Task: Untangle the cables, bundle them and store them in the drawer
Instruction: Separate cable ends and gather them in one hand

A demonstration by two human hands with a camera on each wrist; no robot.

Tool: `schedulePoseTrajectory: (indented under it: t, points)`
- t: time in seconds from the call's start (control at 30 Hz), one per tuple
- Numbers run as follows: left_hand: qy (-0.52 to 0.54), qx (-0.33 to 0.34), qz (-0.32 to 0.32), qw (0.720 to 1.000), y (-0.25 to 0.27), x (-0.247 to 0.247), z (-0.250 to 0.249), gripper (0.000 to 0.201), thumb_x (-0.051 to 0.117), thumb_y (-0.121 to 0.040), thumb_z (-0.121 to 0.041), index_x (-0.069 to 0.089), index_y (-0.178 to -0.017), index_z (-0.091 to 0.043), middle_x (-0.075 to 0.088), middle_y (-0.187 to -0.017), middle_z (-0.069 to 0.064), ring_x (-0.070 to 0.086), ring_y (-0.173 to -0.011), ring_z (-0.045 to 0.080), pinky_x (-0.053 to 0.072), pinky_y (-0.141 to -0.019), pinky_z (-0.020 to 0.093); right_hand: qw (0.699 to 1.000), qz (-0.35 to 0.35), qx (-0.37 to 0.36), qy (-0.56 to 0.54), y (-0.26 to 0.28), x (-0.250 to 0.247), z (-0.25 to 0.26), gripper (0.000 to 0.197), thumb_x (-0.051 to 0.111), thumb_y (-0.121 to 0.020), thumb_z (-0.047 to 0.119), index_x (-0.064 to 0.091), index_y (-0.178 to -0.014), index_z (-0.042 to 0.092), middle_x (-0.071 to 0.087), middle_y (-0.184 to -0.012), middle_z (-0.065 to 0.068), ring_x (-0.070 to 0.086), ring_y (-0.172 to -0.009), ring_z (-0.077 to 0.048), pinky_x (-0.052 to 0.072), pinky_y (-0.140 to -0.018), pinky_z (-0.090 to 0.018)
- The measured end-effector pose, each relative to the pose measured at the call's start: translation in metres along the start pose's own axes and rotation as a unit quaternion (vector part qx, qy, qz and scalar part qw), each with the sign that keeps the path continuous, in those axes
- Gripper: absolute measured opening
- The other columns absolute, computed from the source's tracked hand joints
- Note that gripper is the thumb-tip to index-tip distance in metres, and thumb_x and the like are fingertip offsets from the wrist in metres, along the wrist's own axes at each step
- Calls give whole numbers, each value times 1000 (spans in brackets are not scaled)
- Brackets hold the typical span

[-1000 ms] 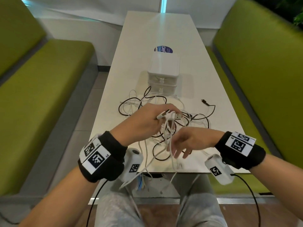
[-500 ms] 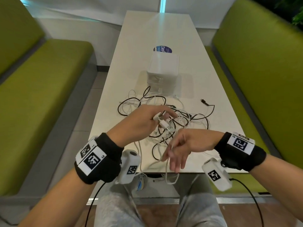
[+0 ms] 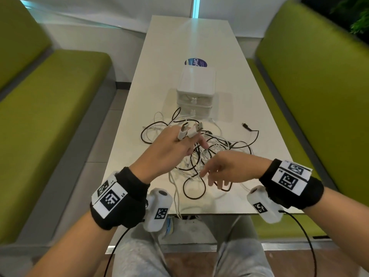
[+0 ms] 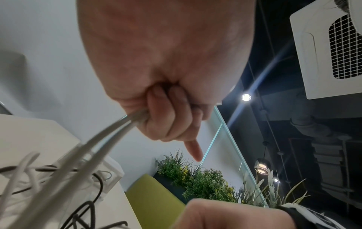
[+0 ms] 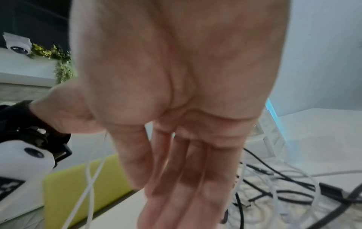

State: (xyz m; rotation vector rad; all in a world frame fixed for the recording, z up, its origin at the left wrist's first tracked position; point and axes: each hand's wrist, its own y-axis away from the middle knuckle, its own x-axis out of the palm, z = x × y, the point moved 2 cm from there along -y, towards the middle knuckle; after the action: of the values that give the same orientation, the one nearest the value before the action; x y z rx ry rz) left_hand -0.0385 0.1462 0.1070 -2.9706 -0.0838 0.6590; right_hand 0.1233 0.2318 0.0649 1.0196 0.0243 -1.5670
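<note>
White and black cables (image 3: 201,154) lie knotted in a heap on the table (image 3: 265,176), mid-width, btw the two hands and just in front of the white drawer unit (image 3: 196,90). Which strand goes where inside the knot is hard to trace; several white strands drop over the near table edge and are cut off from sight below it.

Left hand (image 3: 169,148) is raised over the heap, fingers curled round two white cable ends. Their USB plugs (image 3: 190,129) stick up out of the fist, long axes tilted up and away toward the drawer unit, the right one leaning a bit more to the right. In the left wrist view the two white strands (image 4: 109,136) run out of the fist (image 4: 166,96) as blurred streaks toward the table; index finger (image 4: 194,150) points out straight.

Right hand (image 3: 229,166) hovers over the near side of the heap, fingers spread loosely, pointing left and down, holding nothing; right wrist view shows the palm (image 5: 176,77) slack, w/ fingers straight, blurred.

One black plug (image 3: 246,126) lies apart at the right, its tip pointing away and to the left. Drawer fronts look closed, though detail is small.
</note>
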Motion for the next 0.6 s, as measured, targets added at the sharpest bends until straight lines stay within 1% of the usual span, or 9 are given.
schedulePoseTrajectory:
  t: [0.07,0.13,0.17,0.23,0.3,0.33,0.43,0.53,0.6]
  points:
    - [10,-7,-18,1000,-1,1,5,48,37,-98,-50,71,-73,-28,42,-52,-7,40,-51,11,32,-58,33,996,-89,-11,16,-9,3,0,20,55,-94,15,70,-107,19,74,-81,4,68,-62,-7,56,-65,-26]
    - [20,-22,-29,999,-1,1,9,53,36,-96,-57,73,-76,-25,39,-51,-7,38,-51,13,32,-57,33,983,-171,-19,66,-19,7,1,18,58,-93,19,70,-107,22,72,-82,5,62,-61,-5,48,-66,-23]
    - [22,-30,-33,999,-1,1,11,56,35,-95,-60,73,-76,-24,38,-51,-6,35,-50,12,31,-56,32,975,-199,-21,98,-23,10,2,21,58,-93,21,69,-110,25,72,-89,5,60,-66,-6,44,-69,-23]
    - [16,-46,-42,998,-2,1,17,60,35,-92,-64,73,-75,-20,38,-50,-5,33,-48,12,30,-54,29,962,-226,-29,151,-32,15,5,28,56,-95,22,64,-120,28,69,-113,3,62,-80,-12,44,-73,-25]
    - [7,-68,-59,996,-3,2,25,74,35,-89,-72,70,-78,-9,39,-49,-5,34,-48,13,31,-55,31,952,-222,-25,208,-43,19,5,34,51,-96,23,57,-129,30,56,-136,3,63,-94,-20,45,-72,-28]
    - [6,-80,-65,995,-3,3,30,79,33,-86,-75,69,-79,-4,39,-49,-3,34,-48,14,31,-55,33,946,-214,-12,243,-49,21,3,36,49,-97,23,53,-132,31,51,-140,2,62,-95,-22,44,-69,-29]
    - [8,-111,-71,991,-3,6,42,83,30,-87,-73,67,-82,1,45,-49,-1,40,-46,16,33,-54,34,927,-233,-3,295,-59,22,-2,26,49,-95,21,57,-119,25,53,-130,-1,62,-91,-27,51,-66,-36]
    - [18,-124,-78,989,-3,5,51,68,33,-95,-64,69,-83,-8,51,-54,-3,46,-47,15,37,-52,29,924,-300,-60,231,-55,16,-2,25,56,-94,26,61,-118,26,60,-102,3,63,-81,-24,51,-63,-37]
    - [37,-124,-89,988,-4,4,56,56,36,-98,-55,70,-85,-13,52,-59,-2,44,-47,12,33,-52,26,918,-351,-79,165,-48,9,-1,22,59,-93,28,63,-115,26,60,-94,9,61,-79,-19,51,-65,-37]
